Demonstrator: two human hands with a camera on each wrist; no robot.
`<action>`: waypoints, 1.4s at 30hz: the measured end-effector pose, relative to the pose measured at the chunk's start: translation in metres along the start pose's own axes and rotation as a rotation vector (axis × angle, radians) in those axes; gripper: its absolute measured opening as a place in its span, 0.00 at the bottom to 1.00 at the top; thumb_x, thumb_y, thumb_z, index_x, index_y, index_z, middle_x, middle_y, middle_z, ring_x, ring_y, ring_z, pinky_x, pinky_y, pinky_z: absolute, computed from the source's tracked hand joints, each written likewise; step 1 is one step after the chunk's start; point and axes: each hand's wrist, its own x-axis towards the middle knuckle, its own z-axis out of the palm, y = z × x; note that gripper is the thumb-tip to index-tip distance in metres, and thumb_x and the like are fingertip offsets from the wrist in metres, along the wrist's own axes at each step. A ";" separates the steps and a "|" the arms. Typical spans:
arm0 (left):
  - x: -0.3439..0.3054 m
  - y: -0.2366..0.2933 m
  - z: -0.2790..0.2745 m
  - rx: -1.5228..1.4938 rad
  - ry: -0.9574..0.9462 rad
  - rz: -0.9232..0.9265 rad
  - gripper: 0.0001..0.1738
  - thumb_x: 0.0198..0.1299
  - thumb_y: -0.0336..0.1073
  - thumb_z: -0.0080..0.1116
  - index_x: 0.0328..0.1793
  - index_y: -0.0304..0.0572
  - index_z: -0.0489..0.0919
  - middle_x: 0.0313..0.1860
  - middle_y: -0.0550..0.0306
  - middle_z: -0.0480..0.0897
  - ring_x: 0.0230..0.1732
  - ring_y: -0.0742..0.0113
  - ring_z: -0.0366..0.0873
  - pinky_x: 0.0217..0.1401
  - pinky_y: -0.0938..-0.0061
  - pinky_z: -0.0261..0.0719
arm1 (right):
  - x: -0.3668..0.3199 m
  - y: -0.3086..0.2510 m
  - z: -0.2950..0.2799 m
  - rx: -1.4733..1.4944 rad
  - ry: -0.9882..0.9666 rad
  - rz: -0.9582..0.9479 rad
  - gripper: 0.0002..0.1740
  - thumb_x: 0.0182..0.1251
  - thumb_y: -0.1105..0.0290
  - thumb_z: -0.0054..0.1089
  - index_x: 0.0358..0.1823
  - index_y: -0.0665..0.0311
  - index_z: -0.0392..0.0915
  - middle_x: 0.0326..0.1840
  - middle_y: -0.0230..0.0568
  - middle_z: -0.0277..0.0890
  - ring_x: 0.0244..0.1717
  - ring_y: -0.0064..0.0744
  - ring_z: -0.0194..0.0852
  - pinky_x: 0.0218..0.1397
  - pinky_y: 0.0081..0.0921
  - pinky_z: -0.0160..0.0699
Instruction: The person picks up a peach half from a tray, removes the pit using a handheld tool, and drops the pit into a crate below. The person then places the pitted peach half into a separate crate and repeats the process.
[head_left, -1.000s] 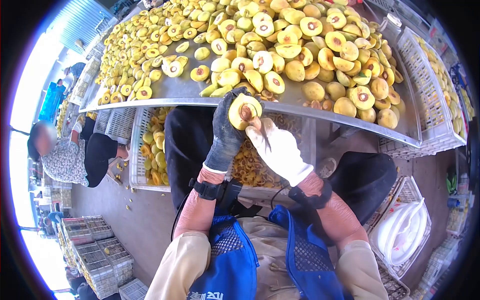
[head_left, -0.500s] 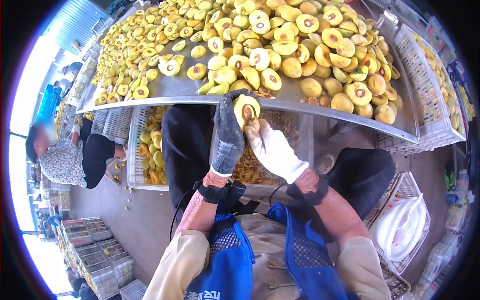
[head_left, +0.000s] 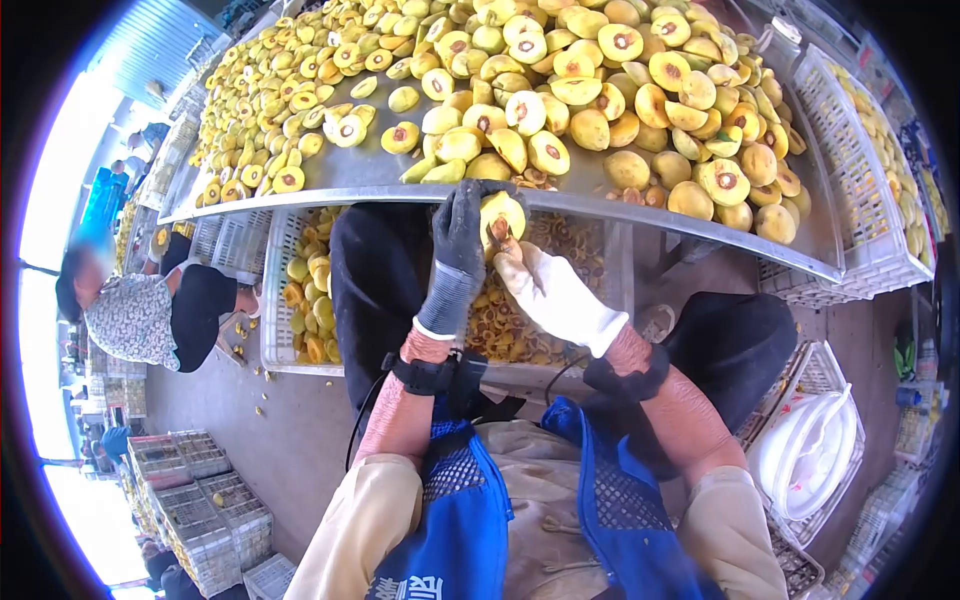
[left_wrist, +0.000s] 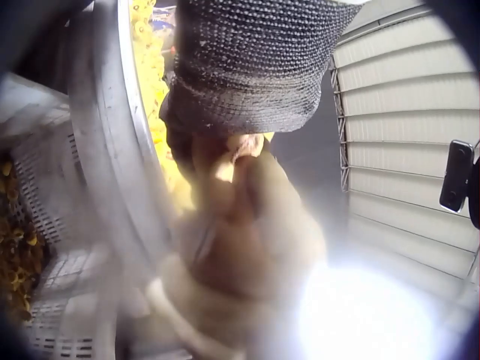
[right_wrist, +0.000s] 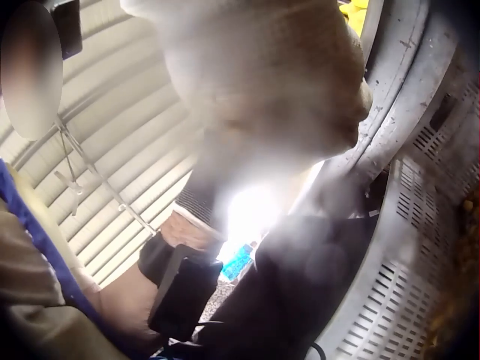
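Observation:
A yellow peach half [head_left: 503, 214] with a brown centre is held up at the table's front edge, cut face toward the head camera. My left hand [head_left: 460, 238], in a dark grey knit glove, grips it from the left and behind. In a white glove, my right hand [head_left: 555, 290] has its fingers curled, their tips pinching at the fruit's lower edge and brown centre. Whether a small tool sits in those fingers, I cannot tell. The left wrist view shows the dark cuff above a sliver of the peach half [left_wrist: 251, 142]; the right hand is blurred below.
Many cut peach halves [head_left: 600, 130] are heaped on the metal table [head_left: 350, 180]. Below its edge, a crate [head_left: 625, 270] contains brown-yellow scraps; beside it stands a crate of fruit [head_left: 315, 290]. A white crate [head_left: 880, 200] stands right. Another person [head_left: 140, 310] sits at left.
The peach half has turned in my left hand, so less of its cut face shows. My right fingertips have stayed at its brown centre, shifting slightly.

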 end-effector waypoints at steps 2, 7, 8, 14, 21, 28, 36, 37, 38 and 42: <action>0.009 -0.001 -0.016 -0.007 -0.136 0.081 0.19 0.68 0.44 0.46 0.48 0.33 0.76 0.42 0.49 0.82 0.44 0.60 0.80 0.50 0.69 0.77 | 0.001 -0.024 -0.009 0.338 -0.182 0.403 0.21 0.72 0.52 0.47 0.41 0.67 0.70 0.17 0.34 0.70 0.13 0.24 0.66 0.16 0.24 0.64; 0.010 -0.001 -0.018 -0.718 -0.215 -0.440 0.22 0.66 0.46 0.50 0.52 0.31 0.73 0.44 0.49 0.81 0.43 0.63 0.81 0.52 0.71 0.78 | 0.006 -0.043 -0.016 0.583 -0.271 0.642 0.26 0.69 0.43 0.48 0.34 0.62 0.69 0.12 0.25 0.62 0.05 0.13 0.53 0.05 0.14 0.50; 0.011 0.004 -0.015 -0.706 -0.139 -0.392 0.22 0.66 0.46 0.51 0.53 0.31 0.72 0.45 0.49 0.81 0.43 0.63 0.80 0.53 0.71 0.78 | 0.006 -0.041 -0.014 0.640 -0.258 0.640 0.26 0.69 0.43 0.48 0.33 0.62 0.69 0.12 0.25 0.62 0.05 0.13 0.54 0.06 0.14 0.51; 0.001 0.019 -0.005 -0.366 0.167 -0.196 0.18 0.64 0.39 0.52 0.52 0.32 0.73 0.42 0.51 0.81 0.43 0.61 0.80 0.51 0.71 0.78 | 0.002 -0.044 -0.012 0.794 -0.237 0.700 0.26 0.70 0.43 0.47 0.32 0.62 0.69 0.12 0.26 0.62 0.04 0.15 0.54 0.05 0.15 0.54; -0.003 0.006 -0.012 -0.589 0.117 -0.376 0.23 0.73 0.46 0.40 0.45 0.31 0.77 0.37 0.53 0.83 0.34 0.68 0.81 0.41 0.74 0.79 | -0.012 -0.050 -0.001 0.525 -0.275 0.645 0.25 0.71 0.44 0.45 0.35 0.63 0.67 0.13 0.25 0.60 0.06 0.15 0.54 0.08 0.15 0.54; -0.022 -0.014 0.002 -0.080 0.199 -0.024 0.21 0.64 0.43 0.51 0.54 0.31 0.74 0.42 0.46 0.81 0.39 0.54 0.81 0.44 0.69 0.79 | -0.011 -0.062 -0.004 0.618 -0.293 0.743 0.25 0.72 0.45 0.45 0.35 0.64 0.68 0.15 0.27 0.62 0.07 0.15 0.55 0.09 0.15 0.55; -0.030 -0.019 0.002 0.267 0.202 0.137 0.33 0.66 0.52 0.48 0.67 0.31 0.66 0.58 0.42 0.75 0.55 0.52 0.74 0.54 0.63 0.74 | -0.011 -0.062 -0.007 0.704 -0.337 0.784 0.26 0.71 0.44 0.46 0.32 0.63 0.69 0.12 0.26 0.61 0.05 0.14 0.52 0.06 0.15 0.52; -0.033 -0.019 0.002 0.235 0.170 0.124 0.35 0.65 0.50 0.49 0.69 0.30 0.63 0.62 0.41 0.71 0.59 0.50 0.71 0.57 0.62 0.72 | -0.012 -0.059 -0.005 0.795 -0.345 0.796 0.26 0.71 0.44 0.46 0.31 0.63 0.70 0.12 0.26 0.61 0.05 0.14 0.52 0.06 0.15 0.52; -0.036 -0.020 0.001 0.202 0.138 0.109 0.36 0.63 0.48 0.51 0.71 0.30 0.59 0.67 0.40 0.67 0.63 0.48 0.67 0.59 0.61 0.69 | -0.013 -0.057 -0.005 0.886 -0.351 0.810 0.26 0.71 0.44 0.47 0.30 0.63 0.70 0.12 0.26 0.60 0.05 0.15 0.52 0.05 0.15 0.52; -0.032 -0.024 0.004 -0.149 0.105 -0.012 0.34 0.63 0.51 0.53 0.66 0.30 0.64 0.50 0.47 0.76 0.48 0.56 0.76 0.50 0.66 0.75 | -0.010 -0.057 -0.006 0.807 -0.339 0.811 0.26 0.70 0.45 0.48 0.29 0.62 0.71 0.10 0.25 0.58 0.04 0.15 0.53 0.05 0.15 0.52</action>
